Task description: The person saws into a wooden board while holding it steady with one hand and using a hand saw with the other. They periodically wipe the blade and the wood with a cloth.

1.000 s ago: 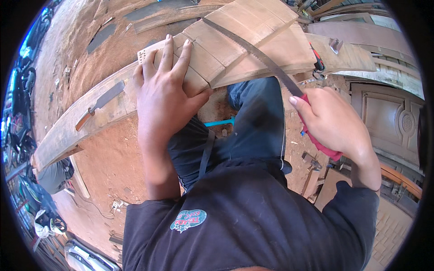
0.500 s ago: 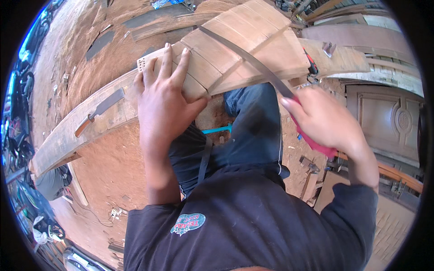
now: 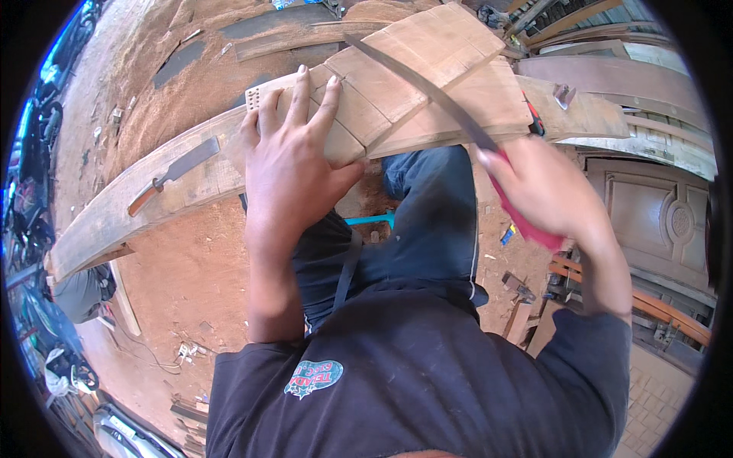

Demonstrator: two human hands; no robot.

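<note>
Spanning upper frame: plank desk (image 3: 202, 183), scored wooden block (image 3: 382, 93) on it, upper centre. Saw (image 3: 456, 112) slants over block, red handle (image 3: 534, 231) gripped by right hand (image 3: 548, 185); left hand (image 3: 294, 159) spread on block's left end. Chisel (image 3: 192, 159) on desk, upper left.

At your twelve o'clock, the block (image 3: 389, 91) lies on the beam (image 3: 99, 221), the saw (image 3: 447, 99) across it. Your left hand (image 3: 296, 164) is on the block at eleven, the chisel (image 3: 189, 161) on the beam at ten, the door panel (image 3: 657, 221) at two, beyond your right hand (image 3: 546, 187).
</note>
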